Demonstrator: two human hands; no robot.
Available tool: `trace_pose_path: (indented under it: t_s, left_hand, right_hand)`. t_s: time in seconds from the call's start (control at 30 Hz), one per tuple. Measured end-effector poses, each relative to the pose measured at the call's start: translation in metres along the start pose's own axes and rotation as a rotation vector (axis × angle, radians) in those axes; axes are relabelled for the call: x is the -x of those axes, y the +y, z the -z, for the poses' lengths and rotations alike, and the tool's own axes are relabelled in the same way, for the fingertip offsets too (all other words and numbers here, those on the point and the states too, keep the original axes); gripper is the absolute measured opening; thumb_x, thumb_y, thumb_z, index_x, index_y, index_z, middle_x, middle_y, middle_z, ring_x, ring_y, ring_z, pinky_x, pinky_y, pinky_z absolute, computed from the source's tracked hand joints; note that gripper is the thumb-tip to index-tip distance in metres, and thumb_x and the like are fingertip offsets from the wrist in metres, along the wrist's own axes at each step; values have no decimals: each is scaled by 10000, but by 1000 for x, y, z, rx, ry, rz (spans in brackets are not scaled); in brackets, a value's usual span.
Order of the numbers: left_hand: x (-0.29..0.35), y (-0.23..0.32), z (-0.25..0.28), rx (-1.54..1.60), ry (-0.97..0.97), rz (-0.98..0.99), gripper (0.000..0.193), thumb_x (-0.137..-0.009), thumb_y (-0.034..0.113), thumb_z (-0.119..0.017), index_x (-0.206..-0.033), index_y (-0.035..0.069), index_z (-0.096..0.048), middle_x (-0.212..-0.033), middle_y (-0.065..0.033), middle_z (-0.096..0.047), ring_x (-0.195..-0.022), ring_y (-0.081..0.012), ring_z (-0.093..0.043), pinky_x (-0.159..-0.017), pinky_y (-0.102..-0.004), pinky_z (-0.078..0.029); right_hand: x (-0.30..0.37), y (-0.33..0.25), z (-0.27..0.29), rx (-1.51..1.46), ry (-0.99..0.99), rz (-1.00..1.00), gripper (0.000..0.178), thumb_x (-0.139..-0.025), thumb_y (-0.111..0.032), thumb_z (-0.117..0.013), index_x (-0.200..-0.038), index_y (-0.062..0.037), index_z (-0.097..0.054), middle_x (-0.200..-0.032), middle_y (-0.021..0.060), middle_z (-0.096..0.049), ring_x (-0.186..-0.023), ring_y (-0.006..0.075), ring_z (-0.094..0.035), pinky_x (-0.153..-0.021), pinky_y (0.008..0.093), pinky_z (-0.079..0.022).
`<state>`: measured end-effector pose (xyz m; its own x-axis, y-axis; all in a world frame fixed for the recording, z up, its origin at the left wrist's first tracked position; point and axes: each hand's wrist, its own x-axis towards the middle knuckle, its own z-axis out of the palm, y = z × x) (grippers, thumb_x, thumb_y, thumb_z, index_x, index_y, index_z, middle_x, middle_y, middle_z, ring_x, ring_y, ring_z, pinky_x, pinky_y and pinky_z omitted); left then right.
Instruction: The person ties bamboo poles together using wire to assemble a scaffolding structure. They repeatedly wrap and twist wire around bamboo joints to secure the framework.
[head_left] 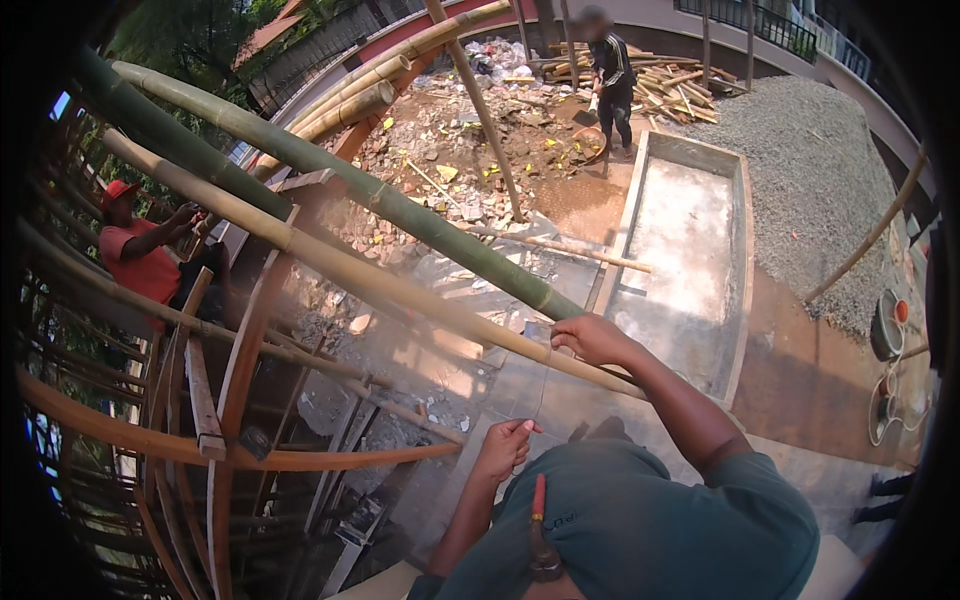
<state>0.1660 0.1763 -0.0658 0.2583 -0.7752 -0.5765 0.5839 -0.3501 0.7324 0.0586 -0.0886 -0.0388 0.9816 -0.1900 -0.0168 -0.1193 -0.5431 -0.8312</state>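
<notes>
A thin strand (544,385), wire or string, runs down from the yellowish bamboo pole (430,313) to my left hand (505,449), whose fingers are pinched on its lower end. My right hand (592,340) is closed at the pole's upper side, beside the strand's top; whatever its fingers hold is too small to make out. Just beyond that hand ends a thicker green bamboo pole (400,212), slanting up to the left. A tool with a red handle (539,497) and a dark metal head hangs at my waist.
Wooden framing (240,350) and crossing poles fill the left, where a person in red (140,250) works. Below lie rubble (450,160) and a rectangular concrete-walled basin (740,240). Behind stand a gravel heap (830,180) and a person in dark clothes (612,85). Buckets (887,325) are at right.
</notes>
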Motion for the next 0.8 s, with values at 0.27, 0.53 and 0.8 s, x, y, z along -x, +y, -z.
trace_pose_path:
  t_s: [0.27,0.53,0.8]
  left_hand:
    - [-7,44,43,109,176,-152,248,-1009,232,-579,-938,1,-633,-527,94,-315,-402,-21,-234,-380,-230,-167]
    - [-7,46,12,-344,34,-177,268,-991,237,-595,-898,-4,-665,-541,77,-396,-431,-22,-314,-403,-231,-215]
    - [-45,24,-10,-423,-391,-57,320,-1006,295,-568,-887,4,-631,-558,61,-405,-441,-34,-324,-415,-223,-226]
  right_hand:
    - [31,-60,-47,-423,-514,423,321,-1020,-301,-506,-1026,-13,-647,-933,144,-665,-832,234,-627,-756,402,-479]
    - [53,-18,-2,356,-203,-255,211,-974,-237,-515,-968,-111,-685,-915,102,-697,-876,308,-655,-750,443,-490]
    - [128,-51,31,-179,361,-98,295,-998,-313,-497,-918,-88,-670,-716,92,-641,-704,290,-624,-678,424,-475]
